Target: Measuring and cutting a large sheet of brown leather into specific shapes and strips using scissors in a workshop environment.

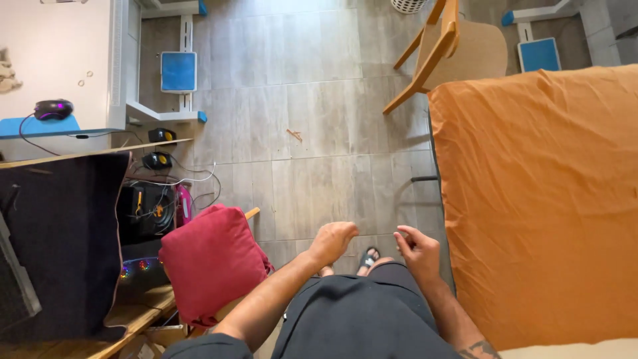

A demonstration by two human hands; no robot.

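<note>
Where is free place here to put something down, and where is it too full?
The grey floor is bare between the wooden chair and the white desk. The orange bed cover is bare too, beside the right hand. Crowded: cables and devices behind the red cushion, left of the left hand.
</note>
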